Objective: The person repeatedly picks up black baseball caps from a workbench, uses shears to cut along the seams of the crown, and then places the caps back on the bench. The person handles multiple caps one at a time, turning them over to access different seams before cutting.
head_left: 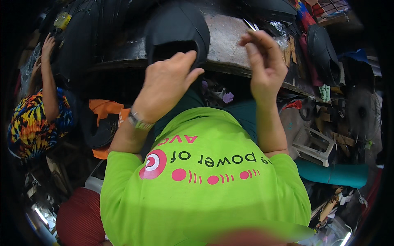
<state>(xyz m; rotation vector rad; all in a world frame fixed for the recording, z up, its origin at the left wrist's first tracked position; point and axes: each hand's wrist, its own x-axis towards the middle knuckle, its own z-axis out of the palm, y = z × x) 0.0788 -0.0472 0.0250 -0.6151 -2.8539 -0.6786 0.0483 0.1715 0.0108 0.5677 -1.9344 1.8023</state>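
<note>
A black rounded cover (178, 24) with a wide dark opening stands at the bench's front edge. My left hand (166, 84), a watch on its wrist, is over the lower rim of that opening. Its fingers bend down on the cover, with the thumb sticking out to the right; some fingertips are hidden. Raised over the bench to the right of the cover is my right hand (269, 65). Thumb and forefinger come together there in a pinch, slightly blurred, and whatever they may hold is too small to make out.
A worn workbench (227, 39) runs across the front, with scissors-like metal blades (250, 25) lying on it. Another person's arm (50, 82) reaches up at the left. At the right are a black rounded piece (324, 53), a plastic stool (314, 145), a teal roll (332, 173) and a fan (363, 112).
</note>
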